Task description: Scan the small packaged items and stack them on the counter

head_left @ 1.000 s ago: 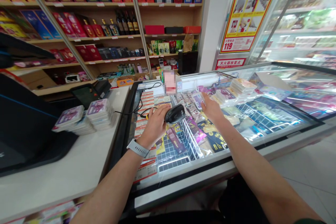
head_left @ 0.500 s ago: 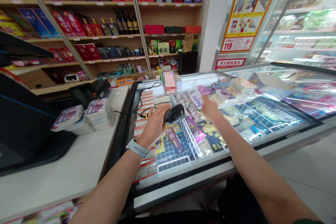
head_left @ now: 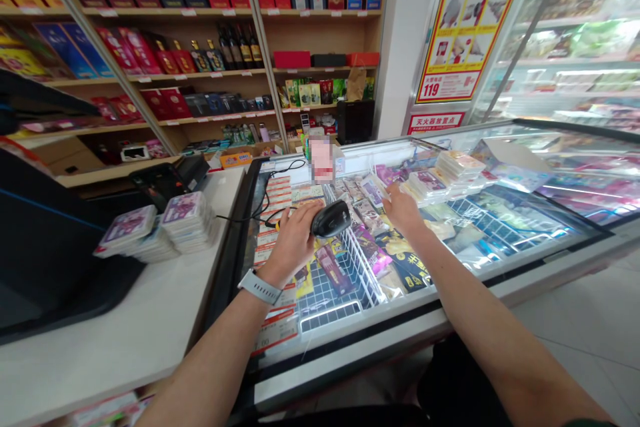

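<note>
My left hand (head_left: 293, 237), with a pale watch strap at the wrist, is wrapped round a black barcode scanner (head_left: 331, 219) above the freezer's glass top. The scanner's head points right, and its cable trails behind to the left. In my right hand (head_left: 401, 208) a flat white pack with a purple label (head_left: 374, 189) is pinched by its right edge, tilted over the glass. Just right of that hand stand stacks of similar flat packs (head_left: 429, 185). More such packs (head_left: 187, 220) are piled on the counter to the left.
The chest freezer (head_left: 350, 340) holds wire baskets (head_left: 367, 273) of bagged goods under glass. Price tags (head_left: 274, 330) line its left side. An opened carton (head_left: 515, 161) lies beyond the packs. A black monitor (head_left: 50, 240) stands on the white counter (head_left: 150, 320); shelves (head_left: 325, 13) rise behind.
The pack in my right hand has tipped, so its label now shows at a steeper slant. My left hand and the scanner have barely shifted; the view has tilted slightly.
</note>
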Demonstrator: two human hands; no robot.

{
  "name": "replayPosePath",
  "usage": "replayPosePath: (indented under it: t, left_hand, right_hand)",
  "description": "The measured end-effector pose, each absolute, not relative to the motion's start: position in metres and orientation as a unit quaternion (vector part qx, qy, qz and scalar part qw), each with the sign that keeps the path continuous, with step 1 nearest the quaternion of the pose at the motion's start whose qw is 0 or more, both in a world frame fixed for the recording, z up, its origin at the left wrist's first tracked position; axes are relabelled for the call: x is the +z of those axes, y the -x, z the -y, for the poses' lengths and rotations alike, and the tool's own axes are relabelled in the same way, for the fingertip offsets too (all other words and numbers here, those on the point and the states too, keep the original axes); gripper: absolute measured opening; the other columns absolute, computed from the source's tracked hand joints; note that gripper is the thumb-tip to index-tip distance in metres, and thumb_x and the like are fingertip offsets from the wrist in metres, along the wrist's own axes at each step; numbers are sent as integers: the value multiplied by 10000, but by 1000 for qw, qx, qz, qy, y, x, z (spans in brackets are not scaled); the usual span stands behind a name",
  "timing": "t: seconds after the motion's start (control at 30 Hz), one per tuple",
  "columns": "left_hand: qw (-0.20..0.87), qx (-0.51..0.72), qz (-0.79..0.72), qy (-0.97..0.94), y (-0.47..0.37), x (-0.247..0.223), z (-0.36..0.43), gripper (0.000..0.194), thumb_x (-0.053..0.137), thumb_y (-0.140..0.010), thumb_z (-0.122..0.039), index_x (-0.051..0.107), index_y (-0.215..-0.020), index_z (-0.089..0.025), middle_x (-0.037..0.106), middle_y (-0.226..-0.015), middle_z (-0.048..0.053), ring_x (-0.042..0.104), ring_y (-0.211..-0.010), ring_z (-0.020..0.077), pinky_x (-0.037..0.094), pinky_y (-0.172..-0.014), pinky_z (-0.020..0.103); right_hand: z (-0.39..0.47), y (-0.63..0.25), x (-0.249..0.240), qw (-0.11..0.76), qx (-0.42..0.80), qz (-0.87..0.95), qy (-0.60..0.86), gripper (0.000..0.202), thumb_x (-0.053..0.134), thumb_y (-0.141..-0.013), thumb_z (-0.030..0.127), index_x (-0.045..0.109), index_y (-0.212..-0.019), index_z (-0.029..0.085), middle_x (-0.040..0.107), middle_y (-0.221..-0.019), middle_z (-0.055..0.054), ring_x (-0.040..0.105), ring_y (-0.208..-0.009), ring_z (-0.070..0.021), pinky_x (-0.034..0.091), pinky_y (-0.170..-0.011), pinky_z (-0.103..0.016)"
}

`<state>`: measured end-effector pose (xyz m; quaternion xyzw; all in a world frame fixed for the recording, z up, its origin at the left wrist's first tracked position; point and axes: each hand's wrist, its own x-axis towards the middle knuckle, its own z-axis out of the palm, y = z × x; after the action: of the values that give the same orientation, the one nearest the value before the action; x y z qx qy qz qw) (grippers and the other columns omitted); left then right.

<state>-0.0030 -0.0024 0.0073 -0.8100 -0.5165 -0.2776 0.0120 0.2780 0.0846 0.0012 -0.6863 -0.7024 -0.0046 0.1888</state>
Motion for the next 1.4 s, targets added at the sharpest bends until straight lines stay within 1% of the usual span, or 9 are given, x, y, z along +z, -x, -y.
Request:
replayPosePath:
  t: [0.23, 0.4, 0.57, 0.67, 0.9, 0.97, 1.07, 1.2, 1.4]
  left_hand:
    - [10, -284, 516, 809, 4, 7, 2, 666, 471, -789, 25, 525, -1409, -211, 574, -1517, 116, 499, -1436, 271, 249, -1239, 584]
    - [11, -280, 519, 808, 4, 5, 2, 677, 471, -788, 32, 526, -1411, -225, 568, -1524, 113, 484, -1452, 268, 241, -1247, 586]
    - [-3, -295, 522, 800, 4, 2, 2, 670, 452, -790, 41, 522, -1403, -221, 579, -1512, 103, 479, -1455, 260, 214, -1258, 596]
    - [-6, -307, 518, 798, 5, 2, 2, 657, 454, -792, 49, 530, -1387, -218, 593, -1494, 109, 494, -1441, 258, 223, -1257, 587]
    - [-13, -343, 507, 791, 4, 4, 3, 647, 453, -797, 60, 531, -1376, -218, 608, -1471, 107, 512, -1421, 252, 238, -1246, 587]
    - [-20, -355, 500, 790, 4, 5, 3, 674, 444, -788, 74, 520, -1388, -225, 618, -1458, 100, 522, -1409, 247, 250, -1234, 586]
    - [-22, -370, 492, 788, 4, 8, 3, 699, 443, -781, 84, 522, -1391, -246, 644, -1421, 84, 545, -1377, 241, 266, -1216, 582]
    - [-12, -379, 482, 790, 3, 7, 2, 687, 456, -804, 67, 521, -1409, -252, 655, -1407, 85, 568, -1348, 234, 283, -1205, 554]
    - [-9, -360, 497, 789, 1, 8, 4, 658, 453, -815, 50, 532, -1400, -241, 648, -1427, 84, 567, -1357, 248, 234, -1222, 588]
  right_hand:
    - [-85, -280, 0, 219, -33, 699, 680, 268, 523, -982, 233, 668, -1176, 121, 769, -1060, -162, 730, -1020, -288, 506, -884, -351]
    - [-94, -285, -10, 245, -34, 707, 662, 289, 544, -959, 216, 713, -1170, 113, 777, -1056, -151, 731, -1001, -272, 507, -907, -335]
    - [-103, -290, -19, 285, -30, 721, 630, 335, 530, -904, 161, 739, -1164, 123, 777, -1073, -153, 744, -935, -265, 525, -897, -343]
    - [-106, -293, -23, 324, -16, 714, 621, 322, 532, -873, 181, 749, -1109, 143, 785, -1020, -143, 752, -877, -267, 545, -861, -360]
    - [-112, -294, -31, 500, 120, 640, 571, 238, 615, -833, 402, 707, -945, 213, 779, -826, -79, 756, -754, -262, 593, -792, -408]
    - [-113, -290, -33, 551, 185, 613, 535, 289, 679, -796, 492, 688, -917, 230, 776, -818, -71, 752, -734, -259, 610, -766, -415]
    - [-113, -280, -34, 607, 282, 567, 480, 413, 790, -682, 580, 662, -876, 239, 765, -793, -58, 745, -708, -253, 631, -765, -436]
    - [-112, -271, -33, 640, 357, 518, 441, 523, 885, -560, 595, 652, -845, 222, 754, -777, -42, 741, -707, -230, 643, -797, -439]
    - [-108, -270, -26, 668, 368, 485, 428, 583, 920, -528, 593, 659, -861, 192, 734, -743, -22, 742, -710, -214, 648, -772, -409]
